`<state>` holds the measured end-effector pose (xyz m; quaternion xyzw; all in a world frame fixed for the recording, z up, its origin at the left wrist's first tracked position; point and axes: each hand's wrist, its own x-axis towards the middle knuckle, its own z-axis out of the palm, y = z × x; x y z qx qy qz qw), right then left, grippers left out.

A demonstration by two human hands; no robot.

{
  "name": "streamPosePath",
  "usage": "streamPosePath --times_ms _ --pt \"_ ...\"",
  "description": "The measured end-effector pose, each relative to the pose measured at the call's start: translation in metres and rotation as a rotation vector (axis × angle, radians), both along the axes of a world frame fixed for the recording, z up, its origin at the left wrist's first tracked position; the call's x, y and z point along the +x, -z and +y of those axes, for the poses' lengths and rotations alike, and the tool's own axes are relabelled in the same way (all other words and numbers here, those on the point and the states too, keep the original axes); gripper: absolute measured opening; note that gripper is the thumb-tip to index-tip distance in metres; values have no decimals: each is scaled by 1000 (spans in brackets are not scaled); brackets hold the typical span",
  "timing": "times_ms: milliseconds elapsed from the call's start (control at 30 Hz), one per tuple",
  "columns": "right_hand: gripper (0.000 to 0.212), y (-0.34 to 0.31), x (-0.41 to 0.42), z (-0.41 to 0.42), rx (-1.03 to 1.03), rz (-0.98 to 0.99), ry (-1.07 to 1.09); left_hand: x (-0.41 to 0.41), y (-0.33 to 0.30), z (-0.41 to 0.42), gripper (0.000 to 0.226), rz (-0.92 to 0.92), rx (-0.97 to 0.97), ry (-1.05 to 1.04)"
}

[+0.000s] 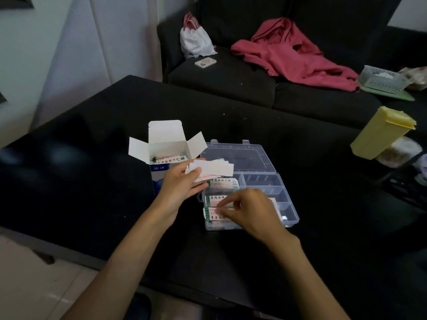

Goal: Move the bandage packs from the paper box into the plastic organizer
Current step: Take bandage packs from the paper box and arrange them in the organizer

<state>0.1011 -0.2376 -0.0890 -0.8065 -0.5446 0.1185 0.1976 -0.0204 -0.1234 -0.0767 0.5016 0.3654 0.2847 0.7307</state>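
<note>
1. My left hand [182,181] is curled around a small fan of bandage packs [213,169], held above the gap between the paper box and the plastic organizer.
2. My right hand [250,212] reaches into the near left compartments of the plastic organizer [288,204]; its thumb and forefinger pinch the edge of a pack [211,212] lying there.
3. The paper box [165,155] stands upright on the black table [92,181], just left of the organizer, flaps open; more packs [168,159] show inside it.
4. The organizer lies open, its clear lid [240,155] folded flat on the far side. Packs fill the left compartments; the right compartments appear bare.
5. At the far right of the table stands a yellow lidded container [381,135].
6. Beyond the table, a dark sofa [231,77] carries a red garment [295,54], a white bag [195,40] and a white basket [383,80].
</note>
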Motion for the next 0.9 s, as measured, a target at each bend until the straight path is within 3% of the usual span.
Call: streamPosePath --times_ms 200,467,700,900 --pt "14 3 -1 5 -134 14 82 -1 0 0 24 -2 1 6" --pt "22 -3 0 2 -161 -34 158 1 3 3 24 7 -5 -5" --pt "19 -15 18 -14 -242 -27 410 1 4 3 24 15 -4 -9" --pt "30 -10 -1 -2 -318 -37 339 2 3 2 23 25 0 -4"
